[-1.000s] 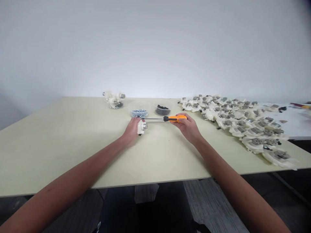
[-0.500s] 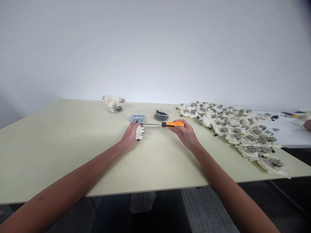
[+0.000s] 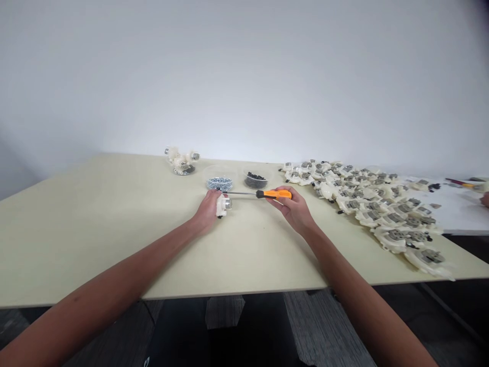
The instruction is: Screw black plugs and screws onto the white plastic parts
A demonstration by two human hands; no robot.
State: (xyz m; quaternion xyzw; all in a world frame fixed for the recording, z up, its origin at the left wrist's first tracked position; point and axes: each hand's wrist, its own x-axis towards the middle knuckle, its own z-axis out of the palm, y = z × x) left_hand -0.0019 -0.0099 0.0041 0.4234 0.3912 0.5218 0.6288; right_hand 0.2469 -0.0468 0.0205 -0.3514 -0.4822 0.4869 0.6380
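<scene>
My left hand (image 3: 206,210) is closed around a cream plastic part with a silver motor (image 3: 222,205), held above the table. In my right hand (image 3: 293,208) is an orange and black screwdriver (image 3: 275,194), lying level with its shaft pointing left. The screwdriver's tip reaches a small black piece at the top of the motor part, beside my left fingers; the exact contact is too small to make out. Just beyond stand a clear bowl of silver screws (image 3: 219,183) and a clear bowl of small black pieces (image 3: 255,179).
Many similar cream motor parts (image 3: 359,196) cover the right side of the table (image 3: 95,219). A few more rest on a container (image 3: 183,165) at the back left. At the far right, another person's hand (image 3: 485,199) shows by a white table (image 3: 458,211) with tools.
The whole view has shifted slightly. Both hands keep their hold, with the screwdriver still set against the motor part; little else differs.
</scene>
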